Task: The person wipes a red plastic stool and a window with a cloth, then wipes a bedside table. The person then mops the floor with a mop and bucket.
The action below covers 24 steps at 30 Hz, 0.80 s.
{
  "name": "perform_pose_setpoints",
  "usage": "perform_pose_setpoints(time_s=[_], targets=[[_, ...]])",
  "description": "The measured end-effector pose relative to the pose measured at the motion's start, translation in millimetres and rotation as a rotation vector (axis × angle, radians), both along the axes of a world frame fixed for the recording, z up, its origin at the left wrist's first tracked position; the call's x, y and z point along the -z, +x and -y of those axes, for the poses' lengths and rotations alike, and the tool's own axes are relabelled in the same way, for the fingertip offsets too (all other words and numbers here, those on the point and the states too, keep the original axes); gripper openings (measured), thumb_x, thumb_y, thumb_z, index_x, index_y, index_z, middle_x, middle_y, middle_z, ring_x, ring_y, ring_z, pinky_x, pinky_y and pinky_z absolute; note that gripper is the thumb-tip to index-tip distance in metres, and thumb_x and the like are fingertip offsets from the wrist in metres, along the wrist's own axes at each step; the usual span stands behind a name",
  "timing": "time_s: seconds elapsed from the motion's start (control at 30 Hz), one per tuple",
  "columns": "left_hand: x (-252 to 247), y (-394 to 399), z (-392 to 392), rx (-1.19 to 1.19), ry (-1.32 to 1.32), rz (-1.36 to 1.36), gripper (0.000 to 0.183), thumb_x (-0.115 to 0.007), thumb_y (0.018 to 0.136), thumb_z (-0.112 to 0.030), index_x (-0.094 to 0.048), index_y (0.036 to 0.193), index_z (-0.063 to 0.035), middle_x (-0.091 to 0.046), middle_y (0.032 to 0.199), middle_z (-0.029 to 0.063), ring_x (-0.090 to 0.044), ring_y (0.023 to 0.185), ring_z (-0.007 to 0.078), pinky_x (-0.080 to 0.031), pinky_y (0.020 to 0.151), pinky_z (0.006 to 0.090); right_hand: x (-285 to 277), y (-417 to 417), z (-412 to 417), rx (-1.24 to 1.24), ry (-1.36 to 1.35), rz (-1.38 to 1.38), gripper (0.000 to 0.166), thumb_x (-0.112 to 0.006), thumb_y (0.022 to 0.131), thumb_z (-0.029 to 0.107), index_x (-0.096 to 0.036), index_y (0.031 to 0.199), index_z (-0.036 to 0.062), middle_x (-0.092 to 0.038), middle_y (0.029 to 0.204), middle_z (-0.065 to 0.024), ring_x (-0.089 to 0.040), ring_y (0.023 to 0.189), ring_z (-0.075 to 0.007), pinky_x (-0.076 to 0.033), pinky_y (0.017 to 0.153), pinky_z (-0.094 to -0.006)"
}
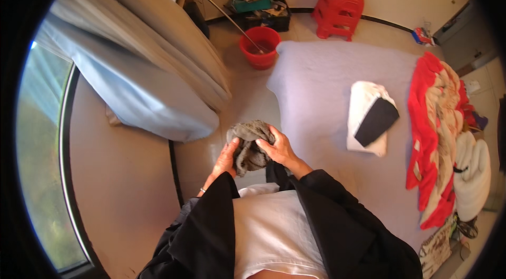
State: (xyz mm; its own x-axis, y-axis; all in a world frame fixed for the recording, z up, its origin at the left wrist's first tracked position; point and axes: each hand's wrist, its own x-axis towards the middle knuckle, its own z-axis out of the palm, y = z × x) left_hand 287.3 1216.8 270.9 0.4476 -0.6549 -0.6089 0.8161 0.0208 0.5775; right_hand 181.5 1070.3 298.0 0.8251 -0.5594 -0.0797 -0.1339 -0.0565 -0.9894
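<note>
A crumpled grey-brown fuzzy cloth (251, 148) is held up in front of my body, above the tiled floor. My left hand (226, 157) grips its left side, with the thumb on top. The cloth's right side is in my right hand (280, 148), whose thumb lies near the upper middle. To the right, on a bed with a pale lilac sheet (316, 81), lies a folded white garment (365, 109) with a folded black cloth (377, 121) across it.
A red and beige blanket (421, 120) lies along the bed's far right side. Ahead stand a red bucket (259, 61) with a long-handled pole, a crate of odds and ends (276, 22) and stacked red stools (339, 10). Long curtains (158, 81) hang beside the window ledge at left.
</note>
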Motion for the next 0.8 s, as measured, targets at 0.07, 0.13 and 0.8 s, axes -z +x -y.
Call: perform_pose_setpoints(time_s=[0.07, 0.13, 0.8], targets=[[11, 28, 34, -0.040, 0.061, -0.027, 0.055, -0.059, 0.081, -0.039, -0.045, 0.122, -0.0053, -0.051, 0.121, 0.0103, -0.050, 0.109, 0.0244, -0.038, 0.095, 0.0394, 5, 27, 35, -0.018, 0.087, 0.049, 0.044, -0.062, 0.080, 0.021, -0.049, 0.115, -0.0008, -0.061, 0.099, -0.0117, -0.058, 0.092, -0.0175, -0.044, 0.082, -0.0296], [10, 59, 57, -0.023, 0.029, -0.072, 0.053, -0.058, 0.082, -0.037, -0.045, 0.122, -0.0053, -0.050, 0.122, 0.0102, -0.049, 0.110, 0.0246, -0.038, 0.096, 0.0397, 6, 59, 63, -0.036, -0.017, -0.043, 0.041, -0.061, 0.081, 0.025, -0.051, 0.113, 0.0010, -0.062, 0.096, -0.0123, -0.059, 0.089, -0.0191, -0.045, 0.080, -0.0312], [28, 352, 307, 0.364, 0.025, -0.393, 0.043, -0.057, 0.084, -0.035, -0.052, 0.114, -0.0049, -0.057, 0.113, 0.0091, -0.056, 0.100, 0.0213, -0.045, 0.087, 0.0381, 66, 301, 277, 0.234, -0.222, -0.362, 0.032, -0.066, 0.072, 0.022, -0.055, 0.093, 0.0002, -0.061, 0.082, -0.0163, -0.059, 0.076, -0.0256, -0.046, 0.068, -0.0342]])
